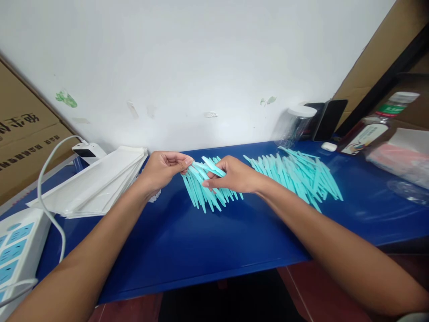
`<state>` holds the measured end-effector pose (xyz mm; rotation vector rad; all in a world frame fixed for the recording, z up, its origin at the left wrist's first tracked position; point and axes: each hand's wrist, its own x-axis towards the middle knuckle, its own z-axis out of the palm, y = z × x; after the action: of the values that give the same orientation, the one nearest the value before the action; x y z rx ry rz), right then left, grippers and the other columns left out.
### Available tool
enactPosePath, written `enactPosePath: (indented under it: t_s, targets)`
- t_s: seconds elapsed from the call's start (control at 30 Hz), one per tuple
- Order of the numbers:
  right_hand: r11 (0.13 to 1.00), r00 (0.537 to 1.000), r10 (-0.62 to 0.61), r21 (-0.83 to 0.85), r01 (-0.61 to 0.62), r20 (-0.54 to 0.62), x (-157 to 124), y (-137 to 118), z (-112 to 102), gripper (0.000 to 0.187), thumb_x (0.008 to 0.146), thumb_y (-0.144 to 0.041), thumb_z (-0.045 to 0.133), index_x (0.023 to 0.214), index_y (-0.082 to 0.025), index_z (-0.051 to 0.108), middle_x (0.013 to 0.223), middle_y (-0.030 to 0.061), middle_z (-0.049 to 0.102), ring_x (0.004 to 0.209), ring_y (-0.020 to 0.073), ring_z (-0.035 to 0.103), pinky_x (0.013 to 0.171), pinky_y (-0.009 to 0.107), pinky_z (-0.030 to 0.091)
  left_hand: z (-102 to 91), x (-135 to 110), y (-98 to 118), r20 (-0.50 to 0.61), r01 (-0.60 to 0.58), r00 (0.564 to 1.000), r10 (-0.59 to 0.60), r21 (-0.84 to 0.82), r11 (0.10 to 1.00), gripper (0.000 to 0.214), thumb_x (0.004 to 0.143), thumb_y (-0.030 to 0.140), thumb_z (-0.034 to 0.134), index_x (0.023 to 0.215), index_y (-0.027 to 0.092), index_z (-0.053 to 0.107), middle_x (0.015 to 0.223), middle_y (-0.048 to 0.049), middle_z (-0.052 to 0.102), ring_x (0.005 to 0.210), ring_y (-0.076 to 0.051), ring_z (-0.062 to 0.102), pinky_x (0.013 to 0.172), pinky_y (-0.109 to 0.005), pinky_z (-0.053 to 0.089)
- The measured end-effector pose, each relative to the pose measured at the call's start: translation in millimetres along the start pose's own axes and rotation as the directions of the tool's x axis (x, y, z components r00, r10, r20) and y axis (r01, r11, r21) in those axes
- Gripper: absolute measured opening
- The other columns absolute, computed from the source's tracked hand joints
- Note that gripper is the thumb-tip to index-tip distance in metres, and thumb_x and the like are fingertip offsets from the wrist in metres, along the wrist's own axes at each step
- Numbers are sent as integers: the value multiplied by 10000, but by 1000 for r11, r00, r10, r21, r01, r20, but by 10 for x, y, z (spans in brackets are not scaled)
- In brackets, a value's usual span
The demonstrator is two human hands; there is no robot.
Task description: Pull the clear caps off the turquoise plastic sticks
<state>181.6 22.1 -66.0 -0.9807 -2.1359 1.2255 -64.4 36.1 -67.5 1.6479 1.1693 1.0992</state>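
My left hand is closed, its thumb and forefinger pinching the end of a slim turquoise plastic stick, shaped like an eyebrow razor. In my right hand several more of these sticks are gripped between thumb and fingers, pointing up and to the left. Both hands are over a pile of the turquoise sticks, lying side by side on the blue table. A second, larger pile of turquoise sticks lies to the right, beyond my right forearm. My fingers partly hide the held sticks.
White envelopes or bags are stacked on the left, near a white power strip with a cable. At the back right stand a clear jar, a dark phone and a bottle. A wall borders the blue table.
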Motion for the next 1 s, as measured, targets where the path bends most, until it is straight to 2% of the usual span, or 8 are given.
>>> enactPosePath:
  t_s: [0.1, 0.27, 0.33, 0.4, 0.47, 0.53, 0.67, 1.0]
  targets:
    - [999, 998, 53, -6, -53, 18, -24, -35, -19, 388, 807, -410, 832, 583, -175, 620, 537, -57, 419, 512, 82, 300, 518, 282, 223, -161, 77, -39, -107, -22, 994, 21, -7, 1000, 444, 656, 503, 941, 889, 138, 836, 849, -96, 794, 666, -158, 660, 694, -320, 576]
    - [998, 998, 60, -26, -59, 14, -43, -68, -47, 360, 814, -403, 823, 589, -168, 667, 555, -39, 468, 511, 82, 308, 533, 293, 238, -661, 185, -34, -442, -21, 895, 63, 100, 995, 498, 626, 523, 935, 935, 146, 832, 904, -109, 804, 696, -169, 690, 698, -319, 606]
    - [999, 999, 43, -18, -43, -10, -39, -65, -65, 309, 825, -406, 808, 652, -165, 718, 626, -15, 558, 532, 86, 348, 545, 294, 250, -812, 168, 15, -358, 91, 934, 12, 270, 959, 475, 616, 521, 929, 915, 161, 843, 866, -108, 804, 734, -208, 708, 678, -320, 598]
    - [999, 998, 38, -5, -39, -42, -28, -46, -80, 293, 832, -396, 796, 666, -166, 722, 659, -1, 606, 556, 95, 390, 560, 296, 266, -907, 133, 57, -130, 159, 985, -112, 450, 879, 439, 621, 535, 909, 889, 191, 856, 838, -100, 804, 768, -240, 719, 663, -318, 585]
    - [999, 997, 52, 2, -52, -62, -15, -16, -89, 285, 832, -384, 792, 661, -169, 716, 657, 7, 626, 574, 106, 427, 572, 299, 282, -963, 105, 68, 97, 163, 961, -261, 563, 810, 395, 638, 545, 880, 869, 225, 863, 845, -87, 808, 806, -257, 727, 667, -311, 577]
    - [998, 995, 60, 3, -60, -75, -5, 15, -92, 282, 834, -382, 788, 658, -173, 717, 651, 9, 633, 575, 111, 433, 574, 303, 287, -1000, 99, 41, 201, 168, 910, -362, 621, 766, 346, 637, 530, 864, 841, 250, 861, 853, -71, 812, 828, -262, 730, 668, -302, 566]
    - [998, 993, 60, -2, -60, -100, 4, 60, -90, 267, 822, -390, 801, 669, -181, 735, 653, 5, 644, 566, 109, 424, 575, 305, 296, -1057, 136, -53, 210, 168, 881, -423, 698, 697, 312, 618, 513, 852, 821, 275, 860, 789, -41, 801, 791, -246, 717, 673, -288, 531]
    - [993, 989, 112, 51, -107, -102, 41, 100, -18, 290, 809, -440, 817, 673, -195, 741, 691, 35, 688, 631, 148, 520, 613, 312, 361, -1053, 175, -125, 31, 105, 976, -213, 795, 598, 341, 623, 542, 855, 831, 272, 865, 737, -37, 742, 602, -179, 565, 554, -295, 393]
